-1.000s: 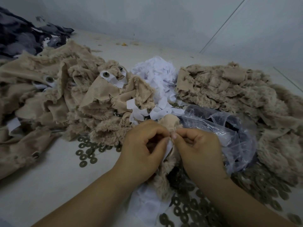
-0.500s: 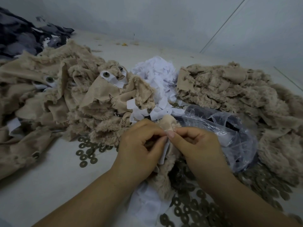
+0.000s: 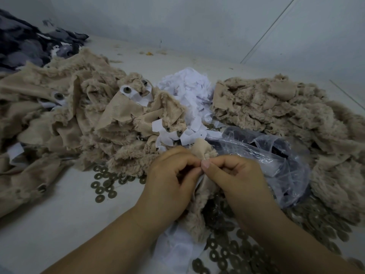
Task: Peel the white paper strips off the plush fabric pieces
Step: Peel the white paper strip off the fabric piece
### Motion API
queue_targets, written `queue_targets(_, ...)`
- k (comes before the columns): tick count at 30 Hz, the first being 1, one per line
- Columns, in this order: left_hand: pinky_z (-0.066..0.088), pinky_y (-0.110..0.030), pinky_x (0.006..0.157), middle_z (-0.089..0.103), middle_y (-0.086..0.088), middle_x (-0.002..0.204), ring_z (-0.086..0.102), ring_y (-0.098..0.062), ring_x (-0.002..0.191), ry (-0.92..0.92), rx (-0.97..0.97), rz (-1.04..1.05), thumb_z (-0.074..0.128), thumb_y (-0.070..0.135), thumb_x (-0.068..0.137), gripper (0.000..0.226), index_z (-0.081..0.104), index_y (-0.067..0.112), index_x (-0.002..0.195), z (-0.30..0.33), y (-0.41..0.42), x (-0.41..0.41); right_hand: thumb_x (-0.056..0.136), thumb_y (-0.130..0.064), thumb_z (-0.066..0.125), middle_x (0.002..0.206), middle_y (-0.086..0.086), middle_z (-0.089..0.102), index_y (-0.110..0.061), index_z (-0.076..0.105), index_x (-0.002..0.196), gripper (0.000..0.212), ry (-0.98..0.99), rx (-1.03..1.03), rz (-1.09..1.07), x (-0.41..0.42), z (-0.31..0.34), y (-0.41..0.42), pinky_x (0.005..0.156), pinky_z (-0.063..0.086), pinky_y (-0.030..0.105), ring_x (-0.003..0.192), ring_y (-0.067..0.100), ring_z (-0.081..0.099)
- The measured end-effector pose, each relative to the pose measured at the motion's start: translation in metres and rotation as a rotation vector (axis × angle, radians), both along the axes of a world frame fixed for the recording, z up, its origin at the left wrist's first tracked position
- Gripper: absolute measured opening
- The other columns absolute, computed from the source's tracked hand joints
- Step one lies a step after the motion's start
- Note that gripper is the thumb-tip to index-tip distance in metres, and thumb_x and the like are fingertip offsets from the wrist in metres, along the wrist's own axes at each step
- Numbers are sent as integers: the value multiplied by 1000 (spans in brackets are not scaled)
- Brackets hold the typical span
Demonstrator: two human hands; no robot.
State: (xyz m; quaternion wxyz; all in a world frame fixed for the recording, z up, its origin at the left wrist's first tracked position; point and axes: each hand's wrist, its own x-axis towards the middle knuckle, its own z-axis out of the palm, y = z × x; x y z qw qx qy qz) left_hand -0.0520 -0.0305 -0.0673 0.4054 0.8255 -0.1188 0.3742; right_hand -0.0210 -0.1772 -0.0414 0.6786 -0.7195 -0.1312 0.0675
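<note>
Both hands, the left hand (image 3: 167, 180) and right hand (image 3: 235, 178), are pinched on a small tan plush fabric piece (image 3: 199, 204) near the surface's front edge, where its white paper strip (image 3: 199, 179) is best peeled slowly.

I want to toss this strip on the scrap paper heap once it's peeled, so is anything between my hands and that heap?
Yes. Between the hands holding the plush piece and the white paper heap lie fabric pieces with strips still on, and the clear plastic bag sits just to the right. All lie low, so reaching over them looks feasible.
</note>
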Motion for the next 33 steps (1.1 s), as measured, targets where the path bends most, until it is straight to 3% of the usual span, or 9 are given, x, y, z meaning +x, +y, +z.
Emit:
queue_targets(2,45,-12,69,66,5,78,59,-2,74,15,-19,-26,72,8,82,2,74,9,83,1,-1,-1,74,-32,76,81,28,72,-9,78,79,24,82,46,26,0,0,-2,83,59,55,85,53,65)
queue_targets(4,47,-13,68,67,5,78,61,-4,74,37,-64,-64,75,9,81,2,74,9,83,3,-1,-1,68,-35,77,85,35,69,-7,77,78,30,155,51,56,0,2,-3,84,58,57,85,56,64)
queue_targets(8,52,-17,71,70,6,83,65,-7,78,141,-221,-138,81,10,77,16,76,15,91,5,3,-1,66,-23,75,81,25,72,-2,76,78,25,381,170,118,4,7,-5,60,59,31,66,28,70)
queue_targets(11,59,-30,75,72,4,92,70,-14,83,303,-423,-175,83,13,77,29,74,24,102,4,6,-3,71,-21,71,87,26,73,6,74,89,32,474,248,108,6,8,-3,58,59,29,65,26,70)
queue_targets(13,61,-38,70,72,1,93,72,-19,81,374,-526,-193,82,12,79,28,74,27,101,3,7,-3,73,-22,70,92,26,74,7,73,97,38,491,272,98,7,9,-2,60,60,29,70,26,72)
queue_targets(18,59,-31,60,70,-3,90,69,-17,76,318,-541,-219,79,12,81,13,76,24,86,5,7,-1,73,-23,70,94,25,75,5,74,96,36,497,291,100,7,8,-2,61,61,29,71,24,73)
queue_targets(21,56,-24,68,70,-1,86,68,-14,77,271,-520,-199,76,14,79,8,77,22,81,5,6,1,71,-23,70,91,24,75,6,74,94,37,494,299,72,8,7,0,58,60,28,69,23,73)
queue_targets(26,53,-29,74,65,-3,85,63,-20,81,222,-475,-262,71,8,81,2,72,9,80,5,8,0,74,-23,69,87,24,75,4,75,87,31,486,307,59,8,7,1,57,59,28,66,24,73)
queue_targets(33,53,-16,54,56,-14,86,61,-11,71,250,-512,-336,68,17,83,12,72,7,77,7,4,-4,76,-21,69,82,23,75,-1,78,79,22,445,298,48,6,7,2,53,58,27,62,24,73)
